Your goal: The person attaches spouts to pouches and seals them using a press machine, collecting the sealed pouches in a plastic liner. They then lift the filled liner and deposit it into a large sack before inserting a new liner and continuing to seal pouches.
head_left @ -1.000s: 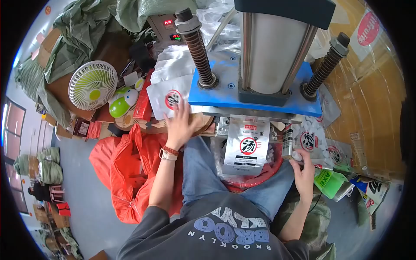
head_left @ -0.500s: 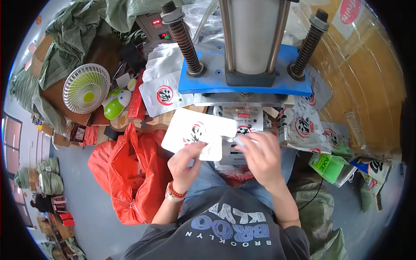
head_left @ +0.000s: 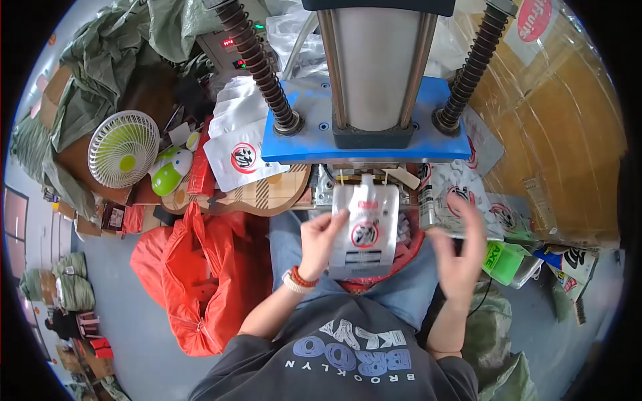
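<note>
My left hand is pinched on the left edge of a silver printed pouch, which has a red ring logo and dark print bars. A small white spout-like piece stands at the pouch's top edge, in front of the press. Over to the right, my right hand is raised with fingers apart and slightly blurred; I see nothing in it. Just beyond it, small white plastic pieces lie heaped on printed pouches.
Finished-looking silver pouches lie stacked on the left, by a wooden board, a small fan and a green-white toy-like object. A red sack stands below. A large carton borders the right side.
The pale pouch side that faced up at left is gone from there; my left hand now holds a pouch front-up below the press. My right hand has moved rightward, away from the middle.
</note>
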{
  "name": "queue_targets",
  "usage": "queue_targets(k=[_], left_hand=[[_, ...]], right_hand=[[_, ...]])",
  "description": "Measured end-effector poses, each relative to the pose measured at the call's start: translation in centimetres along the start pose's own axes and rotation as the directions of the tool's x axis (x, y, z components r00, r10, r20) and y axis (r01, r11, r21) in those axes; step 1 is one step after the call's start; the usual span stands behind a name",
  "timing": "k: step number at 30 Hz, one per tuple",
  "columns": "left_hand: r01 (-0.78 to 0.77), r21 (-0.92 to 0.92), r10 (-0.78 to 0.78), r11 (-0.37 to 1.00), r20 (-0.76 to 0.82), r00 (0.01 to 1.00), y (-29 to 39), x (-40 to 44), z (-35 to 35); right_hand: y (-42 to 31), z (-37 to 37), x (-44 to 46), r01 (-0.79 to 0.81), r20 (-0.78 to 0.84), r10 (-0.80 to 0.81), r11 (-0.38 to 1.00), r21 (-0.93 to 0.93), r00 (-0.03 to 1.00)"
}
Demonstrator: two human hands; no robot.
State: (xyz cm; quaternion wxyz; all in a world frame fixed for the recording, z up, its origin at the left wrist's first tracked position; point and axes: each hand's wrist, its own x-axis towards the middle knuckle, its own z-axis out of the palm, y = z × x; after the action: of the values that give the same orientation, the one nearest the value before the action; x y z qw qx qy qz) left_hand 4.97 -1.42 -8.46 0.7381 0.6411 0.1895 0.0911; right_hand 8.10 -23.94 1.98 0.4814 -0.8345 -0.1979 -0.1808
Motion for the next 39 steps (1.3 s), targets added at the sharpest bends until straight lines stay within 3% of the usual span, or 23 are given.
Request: queue_targets(k=[2,4,5,7,11,13,14,15,16,17,19,21,22,23,24,25,27,29,31,32,36,38,39], left_hand=[[0.046,-0.092,-0.049,0.995,-0.031,0.998,1.2,1.8,0.7],[0.045,-0.183,-0.051,0.982,-0.027,0.998,-0.9,3.7,0.5],[0.048,-0.184,-0.054,0.982,-0.027,0.998,-1.1,3.5,0.6],[0.05,-0.113,-0.056,0.992,-0.049,0.997,-0.9,3.5,0.6],[-0.084,0.354,0.049,0.931,0.108,0.993,0.3,5.9,-3.2],[-0.163,0.686,0.351,0.709,-0.143,0.926,2.5,7.8,-6.6],[-0.132,0.934,0.535,0.332,-0.071,0.842,3.1,8.8,-8.2],[-0.021,0.994,0.656,-0.103,0.084,0.75,3.0,9.5,-9.9],[-0.092,0.996,0.42,0.005,0.082,0.904,1.8,9.5,-11.3],[-0.095,0.995,0.422,0.005,0.084,0.902,0.2,8.5,-12.2],[-0.446,0.895,0.364,-0.011,0.419,0.832,0.1,5.4,-12.3],[-0.479,0.868,0.574,0.132,0.327,0.751,-0.4,3.7,-12.6],[-0.447,0.834,0.54,0.323,0.225,0.811,-0.1,2.9,-12.6],[-0.399,0.768,0.486,0.501,0.133,0.864,0.6,2.0,-12.2],[-0.433,0.675,0.528,0.597,0.077,0.846,1.7,1.1,-10.9],[-0.397,0.734,0.503,0.551,0.087,0.86,3.1,-0.3,-10.0],[-0.481,0.68,0.564,0.554,0.118,0.817,4.5,-2.2,-7.8],[-0.66,0.664,0.68,0.35,0.304,0.667,5.7,-3.2,-6.0],[-0.78,0.583,0.69,0.229,0.467,0.552,7.0,-4.1,-4.9],[-0.826,0.541,0.707,0.159,0.521,0.478,7.7,-4.5,-4.5],[-0.904,0.297,0.641,0.306,0.638,0.427,10.6,-5.7,-3.5],[-0.777,0.307,0.507,0.55,0.616,0.603,7.5,-4.7,-2.9],[-0.669,0.323,0.414,0.669,0.585,0.697,5.3,-3.9,-2.5]], right_hand=[[2.1,-1.1,1.1,-0.018,-0.068,0.015,0.999,-0.049,0.998],[5.9,0.5,3.0,0.005,-0.104,-0.056,0.9,-0.437,0.993],[7.7,1.4,2.2,0.004,-0.102,-0.054,0.899,-0.438,0.993],[10.1,3.2,1.4,-0.133,0.121,0.229,0.839,-0.527,0.966],[8.4,2.2,-0.8,-0.214,0.168,0.367,0.793,-0.57,0.915],[8.5,0.9,-1.7,-0.253,0.201,0.35,0.885,-0.39,0.915],[9.6,0.8,-2.5,-0.151,0.166,0.221,0.923,-0.354,0.961],[9.4,0.6,-2.6,-0.157,0.168,0.228,0.922,-0.354,0.959],[9.2,0.4,-2.3,-0.295,0.212,0.341,0.93,-0.221,0.916],[9.2,0.2,-1.9,-0.428,0.267,0.435,0.899,-0.088,0.86],[10.1,0.1,-1.8,-0.412,0.24,0.397,0.911,0.016,0.886],[9.6,-0.4,-2.2,-0.379,0.153,0.347,0.858,0.347,0.926],[6.8,-0.4,-1.7,-0.274,0.032,0.293,0.846,0.458,0.956],[3.8,-0.6,-1.4,-0.272,0.037,0.288,0.845,0.46,0.957],[0.9,-0.9,-1.2,-0.173,0.016,0.2,0.802,0.572,0.98],[-0.8,-0.8,-1.3,-0.068,-0.023,0.113,0.739,0.67,0.993],[-1.7,-0.1,-1.8,0.112,0.018,-0.133,0.893,0.437,0.991],[-2.2,3.1,-1.0,0.32,0.088,-0.356,0.905,0.279,0.93],[-2.5,4.3,-1.0,0.428,0.187,-0.486,0.859,0.28,0.854],[-4.0,3.4,-1.2,0.38,0.195,-0.454,0.867,0.323,0.869],[-4.7,-0.2,-1.5,0.377,0.253,-0.488,0.843,0.383,0.835],[-3.4,0.5,-0.4,0.083,0.411,-0.261,0.912,0.402,0.873],[-1.2,1.9,-0.9,0.01,0.372,-0.139,0.945,0.327,0.918]])
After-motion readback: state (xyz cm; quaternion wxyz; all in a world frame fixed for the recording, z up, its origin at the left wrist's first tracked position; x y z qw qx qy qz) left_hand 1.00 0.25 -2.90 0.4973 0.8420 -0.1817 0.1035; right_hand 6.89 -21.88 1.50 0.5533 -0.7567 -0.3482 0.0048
